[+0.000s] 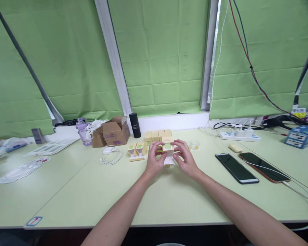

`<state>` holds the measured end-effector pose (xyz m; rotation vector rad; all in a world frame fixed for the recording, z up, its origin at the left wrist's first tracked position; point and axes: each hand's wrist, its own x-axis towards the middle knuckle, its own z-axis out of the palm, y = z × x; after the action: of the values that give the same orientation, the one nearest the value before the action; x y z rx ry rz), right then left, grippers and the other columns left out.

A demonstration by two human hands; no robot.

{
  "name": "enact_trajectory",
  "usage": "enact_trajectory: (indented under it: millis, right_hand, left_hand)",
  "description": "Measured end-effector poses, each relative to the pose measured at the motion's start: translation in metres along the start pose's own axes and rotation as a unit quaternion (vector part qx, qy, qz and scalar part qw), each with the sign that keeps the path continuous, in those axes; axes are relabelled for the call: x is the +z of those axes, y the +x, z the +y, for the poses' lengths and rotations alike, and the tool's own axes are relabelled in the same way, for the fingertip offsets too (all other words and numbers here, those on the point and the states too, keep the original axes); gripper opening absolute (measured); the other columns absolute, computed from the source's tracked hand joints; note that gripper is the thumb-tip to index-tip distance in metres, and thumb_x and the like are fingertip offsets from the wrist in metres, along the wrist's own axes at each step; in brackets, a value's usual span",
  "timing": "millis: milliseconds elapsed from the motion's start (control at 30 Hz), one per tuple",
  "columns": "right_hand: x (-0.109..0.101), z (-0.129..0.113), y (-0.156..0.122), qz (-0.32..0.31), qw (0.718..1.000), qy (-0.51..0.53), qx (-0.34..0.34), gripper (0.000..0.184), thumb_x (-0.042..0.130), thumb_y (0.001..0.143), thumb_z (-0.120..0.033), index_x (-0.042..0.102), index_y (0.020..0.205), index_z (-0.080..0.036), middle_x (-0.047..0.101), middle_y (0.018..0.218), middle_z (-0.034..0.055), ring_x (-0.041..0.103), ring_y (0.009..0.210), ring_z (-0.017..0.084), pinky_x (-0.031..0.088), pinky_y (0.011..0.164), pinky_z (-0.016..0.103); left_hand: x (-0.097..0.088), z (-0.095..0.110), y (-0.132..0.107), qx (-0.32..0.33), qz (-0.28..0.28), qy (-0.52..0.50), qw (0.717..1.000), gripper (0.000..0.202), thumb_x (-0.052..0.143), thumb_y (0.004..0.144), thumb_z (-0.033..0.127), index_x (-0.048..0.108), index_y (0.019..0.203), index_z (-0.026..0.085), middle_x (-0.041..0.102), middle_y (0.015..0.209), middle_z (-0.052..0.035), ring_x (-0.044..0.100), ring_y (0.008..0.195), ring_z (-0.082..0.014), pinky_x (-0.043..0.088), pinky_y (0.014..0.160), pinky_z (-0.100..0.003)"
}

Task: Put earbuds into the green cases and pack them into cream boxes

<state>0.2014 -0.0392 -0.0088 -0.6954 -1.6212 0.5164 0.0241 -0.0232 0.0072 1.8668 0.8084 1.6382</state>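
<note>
Both my hands meet over the middle of the pale green table [97, 191]. My left hand [154, 160] and my right hand [185, 158] are closed round a small cream box with a green top [167, 147], held just above the tabletop. A white piece [168, 160] hangs or sits under the box, partly hidden by my fingers. Behind the box stands a row of several like cream boxes [158, 135]. To the left lie opened, flattened cream box pieces [137, 151].
Brown cardboard box [115, 134], black cylinder [135, 125], purple bottle [83, 134] and white coiled cable [111, 155] sit at the back left. Two phones [236, 168] [264, 166] lie at the right, one on a charging cable, beyond a white power strip [240, 136].
</note>
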Motion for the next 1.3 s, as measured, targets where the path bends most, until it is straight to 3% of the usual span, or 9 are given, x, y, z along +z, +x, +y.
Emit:
enact_trajectory:
  millis: [667,1100,1300]
  right_hand:
    - [0.0019,0.0011,0.0019,0.014,1.0,0.014,0.024,0.033,0.06,0.101,-0.044,0.06,0.132,-0.033,0.045,0.141,0.0112,0.066,0.104,0.022,0.062,0.088,0.043]
    - [0.0035,0.0035,0.0025,0.032,0.999,0.004,0.024,0.028,0.058,0.101,-0.032,0.061,0.128,-0.031,0.048,0.139,0.0114,0.068,0.101,0.022,0.063,0.086,0.043]
    - [0.0034,0.004,0.0035,0.04,0.999,0.003,0.024,0.028,0.057,0.1,-0.029,0.06,0.128,-0.03,0.049,0.138,0.0113,0.068,0.099,0.021,0.063,0.083,0.041]
  left_hand:
    - [0.0,-0.0002,-0.0023,-0.001,-0.018,0.019,1.0,0.033,0.068,0.089,0.019,0.062,0.12,0.028,0.051,0.127,-0.0059,0.065,0.1,-0.0176,0.057,0.085,-0.032]
    - [0.0012,0.0024,-0.0034,-0.001,-0.029,0.045,0.999,0.033,0.068,0.09,0.019,0.062,0.122,0.029,0.051,0.126,-0.0067,0.065,0.101,-0.0186,0.058,0.086,-0.034]
    - [-0.0022,0.0009,-0.0041,0.014,-0.054,0.033,0.998,0.034,0.067,0.095,0.03,0.06,0.128,0.029,0.049,0.128,-0.0085,0.064,0.103,-0.0211,0.057,0.088,-0.037]
